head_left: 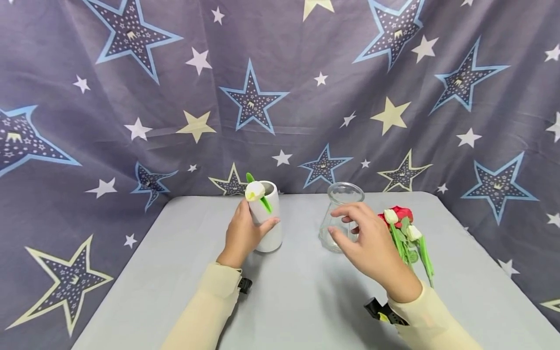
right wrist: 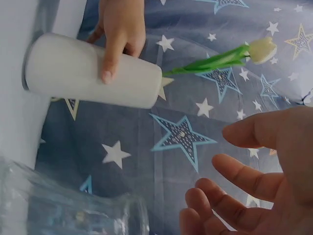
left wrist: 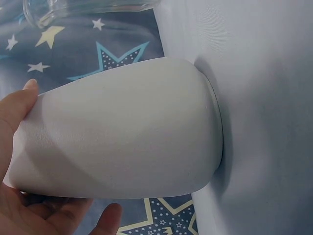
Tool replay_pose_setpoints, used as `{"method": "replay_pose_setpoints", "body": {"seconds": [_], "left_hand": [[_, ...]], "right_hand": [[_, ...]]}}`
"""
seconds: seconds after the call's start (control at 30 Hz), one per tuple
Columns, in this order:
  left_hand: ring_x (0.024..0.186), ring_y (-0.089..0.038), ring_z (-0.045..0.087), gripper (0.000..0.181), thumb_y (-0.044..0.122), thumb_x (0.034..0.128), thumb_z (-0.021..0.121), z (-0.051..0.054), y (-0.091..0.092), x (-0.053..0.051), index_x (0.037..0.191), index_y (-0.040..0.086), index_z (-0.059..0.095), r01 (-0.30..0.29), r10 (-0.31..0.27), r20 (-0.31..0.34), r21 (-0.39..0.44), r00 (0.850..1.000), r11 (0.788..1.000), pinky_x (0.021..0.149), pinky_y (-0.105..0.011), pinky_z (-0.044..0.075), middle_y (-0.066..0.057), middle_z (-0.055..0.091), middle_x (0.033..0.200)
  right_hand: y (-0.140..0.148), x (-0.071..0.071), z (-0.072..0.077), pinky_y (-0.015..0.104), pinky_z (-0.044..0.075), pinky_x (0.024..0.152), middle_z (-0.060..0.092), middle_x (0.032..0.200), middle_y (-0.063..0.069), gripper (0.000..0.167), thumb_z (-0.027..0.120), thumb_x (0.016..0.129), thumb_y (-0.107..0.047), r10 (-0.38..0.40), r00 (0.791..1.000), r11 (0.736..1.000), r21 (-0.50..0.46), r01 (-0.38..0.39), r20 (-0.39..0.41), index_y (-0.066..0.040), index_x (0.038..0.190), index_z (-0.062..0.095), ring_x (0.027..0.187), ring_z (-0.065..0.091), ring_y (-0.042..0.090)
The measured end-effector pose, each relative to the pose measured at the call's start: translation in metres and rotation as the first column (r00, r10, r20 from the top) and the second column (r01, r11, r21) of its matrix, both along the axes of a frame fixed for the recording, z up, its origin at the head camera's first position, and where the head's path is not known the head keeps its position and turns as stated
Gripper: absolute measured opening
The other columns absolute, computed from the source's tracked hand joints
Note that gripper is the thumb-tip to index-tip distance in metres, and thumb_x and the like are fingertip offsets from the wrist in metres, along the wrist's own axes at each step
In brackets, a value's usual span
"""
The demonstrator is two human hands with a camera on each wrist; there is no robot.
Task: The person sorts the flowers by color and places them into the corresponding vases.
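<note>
A white vase [head_left: 272, 228] stands upright on the table, with a white tulip [head_left: 255, 191] leaning out of its mouth. My left hand [head_left: 246, 233] grips the vase, thumb on the near side; in the left wrist view the fingers [left wrist: 19, 105] wrap its upper part. My right hand [head_left: 372, 240] hovers with loosely bent, parted fingers and holds nothing. Behind it, partly hidden, is a clear glass vase [head_left: 344, 192]. The right wrist view shows the tulip's green stem [right wrist: 205, 64] in the white vase and a gap between the right fingers and the glass rim.
On the table's right side lie several flowers: a red bloom [head_left: 403, 214], white tulips [head_left: 413, 233] and green stems. A grey cloth with stars [head_left: 280, 97] hangs behind the grey table [head_left: 288, 301].
</note>
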State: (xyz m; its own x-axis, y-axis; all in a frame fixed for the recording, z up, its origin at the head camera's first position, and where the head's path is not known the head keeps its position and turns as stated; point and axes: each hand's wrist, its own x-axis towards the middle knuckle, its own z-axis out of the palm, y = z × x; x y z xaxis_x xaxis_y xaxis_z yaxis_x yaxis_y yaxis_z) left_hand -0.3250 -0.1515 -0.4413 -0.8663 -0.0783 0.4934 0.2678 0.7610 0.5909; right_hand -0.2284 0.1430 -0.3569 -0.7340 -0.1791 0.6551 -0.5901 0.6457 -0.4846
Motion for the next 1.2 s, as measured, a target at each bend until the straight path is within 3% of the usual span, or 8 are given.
{"method": "replay_pose_setpoints", "body": {"seconds": [0.27, 0.4, 0.53, 0.63, 0.77, 0.9, 1.07, 1.2], "left_hand": [[0.102, -0.039, 0.068, 0.093, 0.055, 0.079, 0.087, -0.001, 0.001, -0.003, 0.139, -0.002, 0.045, 0.006, -0.006, -0.023, -0.007, 1.0, 1.0, 0.083, -0.054, 0.057, -0.018, 0.062, 0.118], [0.102, -0.039, 0.069, 0.093, 0.055, 0.079, 0.087, -0.001, 0.0, -0.003, 0.14, -0.001, 0.045, 0.004, -0.004, -0.025, -0.002, 1.0, 1.0, 0.083, -0.054, 0.057, -0.018, 0.063, 0.119], [0.1, -0.039, 0.069, 0.091, 0.056, 0.0788, 0.087, -0.001, 0.0, -0.002, 0.138, -0.001, 0.046, 0.007, -0.007, -0.027, -0.002, 1.0, 1.0, 0.081, -0.054, 0.057, -0.018, 0.063, 0.118], [0.1, -0.038, 0.069, 0.091, 0.056, 0.079, 0.087, -0.001, 0.0, -0.002, 0.137, -0.001, 0.047, 0.01, -0.01, -0.026, -0.006, 1.0, 1.0, 0.081, -0.054, 0.057, -0.018, 0.063, 0.117], [0.102, -0.038, 0.068, 0.092, 0.056, 0.0793, 0.087, -0.002, 0.0, -0.002, 0.139, -0.001, 0.046, 0.013, -0.013, -0.016, -0.003, 1.0, 1.0, 0.082, -0.054, 0.057, -0.018, 0.062, 0.12], [0.106, -0.038, 0.068, 0.094, 0.055, 0.0794, 0.087, -0.001, -0.001, -0.003, 0.141, -0.001, 0.045, 0.018, -0.017, -0.009, 0.009, 1.0, 1.0, 0.085, -0.055, 0.056, -0.018, 0.062, 0.123], [0.107, -0.038, 0.067, 0.094, 0.056, 0.0798, 0.086, 0.0, 0.0, -0.002, 0.142, -0.001, 0.045, 0.015, -0.015, 0.015, 0.016, 1.0, 1.0, 0.086, -0.054, 0.056, -0.018, 0.062, 0.124], [0.105, -0.038, 0.068, 0.092, 0.056, 0.0797, 0.086, 0.002, 0.0, -0.001, 0.14, 0.0, 0.045, 0.009, -0.009, 0.023, 0.012, 1.0, 1.0, 0.084, -0.054, 0.056, -0.017, 0.062, 0.122]], "right_hand": [[0.023, 0.0, 0.012, 0.031, 0.053, 0.072, 0.069, 0.108, -0.005, 0.016, 0.081, 0.089, -0.018, -0.037, 0.999, 0.992, 0.119, 0.033, 0.03, -0.02, 0.103, 0.074, 0.092, 0.061, 0.014], [0.035, -0.001, 0.018, 0.035, 0.053, 0.075, 0.071, 0.104, -0.004, 0.01, 0.078, 0.091, -0.023, -0.039, 0.993, 0.979, 0.202, 0.015, 0.113, -0.02, 0.1, 0.075, 0.091, 0.066, 0.016], [0.048, -0.001, 0.02, 0.036, 0.054, 0.078, 0.072, 0.095, -0.006, 0.008, 0.076, 0.093, -0.027, -0.053, 0.967, 0.957, 0.291, -0.022, 0.248, -0.021, 0.097, 0.075, 0.086, 0.067, 0.014], [0.058, -0.001, 0.022, 0.036, 0.055, 0.077, 0.071, 0.09, -0.008, 0.011, 0.075, 0.093, -0.03, -0.078, 0.949, 0.932, 0.359, -0.039, 0.306, -0.02, 0.098, 0.075, 0.084, 0.067, 0.011], [0.065, -0.002, 0.022, 0.036, 0.055, 0.077, 0.07, 0.088, -0.009, 0.015, 0.075, 0.094, -0.032, -0.082, 0.942, 0.909, 0.411, -0.063, 0.325, -0.017, 0.098, 0.076, 0.083, 0.066, 0.007], [0.073, -0.005, 0.023, 0.035, 0.051, 0.074, 0.066, 0.081, -0.01, 0.013, 0.074, 0.095, -0.031, -0.101, 0.932, 0.896, 0.439, -0.066, 0.347, -0.019, 0.092, 0.074, 0.07, 0.06, 0.005], [0.086, -0.014, 0.022, 0.034, 0.05, 0.073, 0.068, 0.08, -0.011, 0.012, 0.074, 0.094, -0.03, -0.15, 0.919, 0.894, 0.447, -0.031, 0.364, -0.019, 0.091, 0.076, 0.072, 0.06, 0.007], [0.095, -0.021, 0.019, 0.035, 0.049, 0.07, 0.071, 0.081, -0.008, 0.016, 0.074, 0.093, -0.033, -0.219, 0.893, 0.887, 0.462, 0.013, 0.393, -0.017, 0.089, 0.076, 0.073, 0.06, 0.012]]}}
